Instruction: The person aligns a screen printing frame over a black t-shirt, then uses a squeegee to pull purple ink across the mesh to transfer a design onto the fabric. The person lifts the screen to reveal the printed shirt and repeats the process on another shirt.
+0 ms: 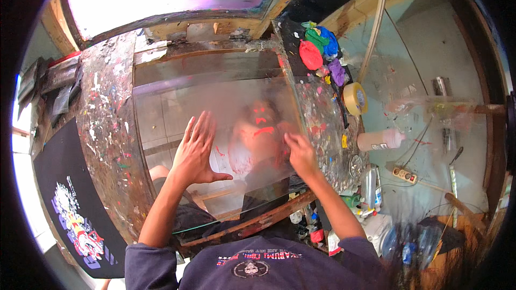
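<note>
A see-through glass pane (pixel 177 113) lies across the opening of a paint-stained work table. Red smears and short red strokes (pixel 263 130) show on it near the middle, among hazy reflections. My left hand (pixel 198 153) is spread over the pane's left part, fingers stretched and thumb out to the side; it holds nothing. At the pane's right edge my right hand (pixel 302 153) has its fingers curled together. Whatever they pinch, if anything, is hidden by the fingers.
Paint-spattered boards (pixel 110 129) flank the pane. Blobs of coloured paint, one red (pixel 310 55), and a yellow tape roll (pixel 355 99) sit to the right. Beyond are a pinkish bottle (pixel 380 140) and a power strip (pixel 404 175). A black printed cloth (pixel 72 198) lies left.
</note>
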`<state>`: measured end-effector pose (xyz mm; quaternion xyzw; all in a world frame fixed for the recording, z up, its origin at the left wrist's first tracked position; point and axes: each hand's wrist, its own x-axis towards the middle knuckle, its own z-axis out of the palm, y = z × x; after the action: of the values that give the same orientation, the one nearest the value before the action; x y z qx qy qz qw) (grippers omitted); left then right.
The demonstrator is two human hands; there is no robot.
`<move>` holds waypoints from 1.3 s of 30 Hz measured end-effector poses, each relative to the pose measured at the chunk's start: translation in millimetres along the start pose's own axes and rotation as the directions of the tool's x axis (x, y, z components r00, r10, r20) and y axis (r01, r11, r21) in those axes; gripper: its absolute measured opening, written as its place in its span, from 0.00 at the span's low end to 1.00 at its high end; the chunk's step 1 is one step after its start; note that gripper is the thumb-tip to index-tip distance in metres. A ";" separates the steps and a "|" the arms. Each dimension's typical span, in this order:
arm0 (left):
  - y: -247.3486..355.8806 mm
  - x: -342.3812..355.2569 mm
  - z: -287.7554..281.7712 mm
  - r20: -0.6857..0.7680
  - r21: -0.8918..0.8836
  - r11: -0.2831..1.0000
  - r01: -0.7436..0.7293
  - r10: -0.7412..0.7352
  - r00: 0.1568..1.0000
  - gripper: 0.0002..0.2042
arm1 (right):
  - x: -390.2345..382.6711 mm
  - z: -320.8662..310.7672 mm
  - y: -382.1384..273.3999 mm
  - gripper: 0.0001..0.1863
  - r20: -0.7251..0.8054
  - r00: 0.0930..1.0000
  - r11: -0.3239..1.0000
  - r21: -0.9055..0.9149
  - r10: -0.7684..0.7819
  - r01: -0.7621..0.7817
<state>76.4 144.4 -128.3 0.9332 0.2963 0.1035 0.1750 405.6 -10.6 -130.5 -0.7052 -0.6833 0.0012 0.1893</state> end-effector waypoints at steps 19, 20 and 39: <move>-2.5 -4.4 6.3 -0.037 -0.038 0.999 -0.004 0.002 0.999 0.76 | 33.9 42.2 -55.8 0.21 -0.081 0.991 0.994 -0.018 -0.111 0.110; -1.7 -3.0 5.0 -0.034 -0.041 0.999 0.000 -0.001 0.999 0.76 | 32.3 39.8 -36.9 0.23 -0.077 0.997 0.997 -0.071 -0.003 -0.003; -1.2 -3.6 6.3 -0.032 -0.044 0.999 -0.013 0.012 0.999 0.76 | 19.4 46.2 -91.8 0.38 0.054 0.997 0.991 -0.123 0.062 -0.055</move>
<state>74.8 141.5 -134.9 0.9293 0.2908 0.1256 0.1901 306.4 19.9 -143.7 -0.7349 -0.6661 -0.0143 0.1261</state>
